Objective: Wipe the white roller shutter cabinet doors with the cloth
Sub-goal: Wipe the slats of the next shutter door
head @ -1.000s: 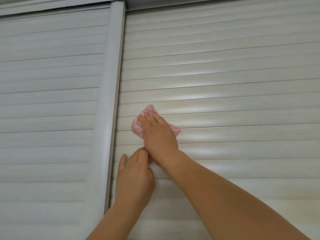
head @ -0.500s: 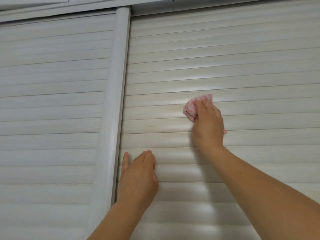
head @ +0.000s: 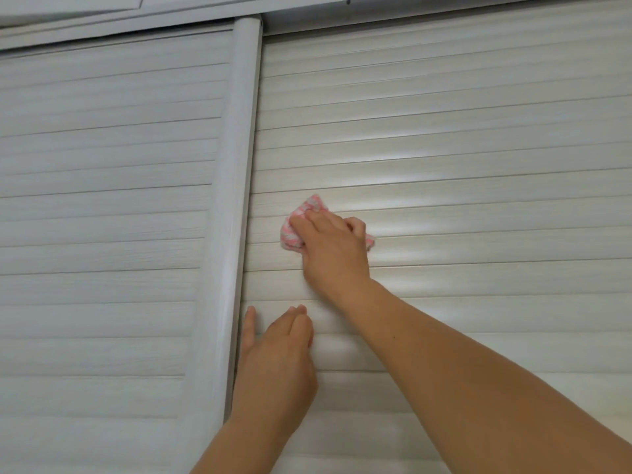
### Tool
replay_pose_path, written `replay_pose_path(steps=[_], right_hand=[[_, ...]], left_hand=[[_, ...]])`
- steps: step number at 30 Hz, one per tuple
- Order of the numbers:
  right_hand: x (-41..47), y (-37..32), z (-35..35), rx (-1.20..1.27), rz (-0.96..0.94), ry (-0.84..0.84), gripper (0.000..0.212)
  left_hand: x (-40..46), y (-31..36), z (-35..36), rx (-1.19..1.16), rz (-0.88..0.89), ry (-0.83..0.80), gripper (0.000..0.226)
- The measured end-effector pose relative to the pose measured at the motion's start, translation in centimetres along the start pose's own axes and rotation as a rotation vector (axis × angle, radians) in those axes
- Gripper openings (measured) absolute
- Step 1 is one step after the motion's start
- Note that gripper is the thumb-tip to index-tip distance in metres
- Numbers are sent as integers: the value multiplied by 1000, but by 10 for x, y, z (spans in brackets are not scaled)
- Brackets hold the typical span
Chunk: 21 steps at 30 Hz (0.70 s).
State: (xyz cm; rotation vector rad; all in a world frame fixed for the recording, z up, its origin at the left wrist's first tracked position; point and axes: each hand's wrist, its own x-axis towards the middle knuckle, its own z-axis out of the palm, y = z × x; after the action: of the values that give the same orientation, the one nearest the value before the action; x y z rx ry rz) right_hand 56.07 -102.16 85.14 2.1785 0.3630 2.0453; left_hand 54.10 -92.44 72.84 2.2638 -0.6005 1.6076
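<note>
Right hand presses cloth near post, slats rightward

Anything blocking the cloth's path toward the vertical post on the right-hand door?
Nothing visible. The right hand presses the cloth on the right door, bare slats between it and the post. The left hand rests flat lower down, below that path.

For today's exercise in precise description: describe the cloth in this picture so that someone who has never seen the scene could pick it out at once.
Find the white post between the two slatted doors, then look at the right door beside it. There the right hand presses a small crumpled cloth against the slats, above the left hand. It is the only coloured thing: pink and white checks.
</note>
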Motion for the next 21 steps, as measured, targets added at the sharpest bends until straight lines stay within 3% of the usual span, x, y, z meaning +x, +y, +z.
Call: replay_pose_path(steps=[6,12,21], right_hand=[[8,17,-20,-136,-163,-76,43],[-1,47,-39,-214,-70,-85,35],[-8,80,-57,-269,150,-95,25]], left_hand=[[0,-5,3,81,92,212,33],[2,7,-14,178,-33,-73,52],[8,18,-18,119,-188,-52,26]])
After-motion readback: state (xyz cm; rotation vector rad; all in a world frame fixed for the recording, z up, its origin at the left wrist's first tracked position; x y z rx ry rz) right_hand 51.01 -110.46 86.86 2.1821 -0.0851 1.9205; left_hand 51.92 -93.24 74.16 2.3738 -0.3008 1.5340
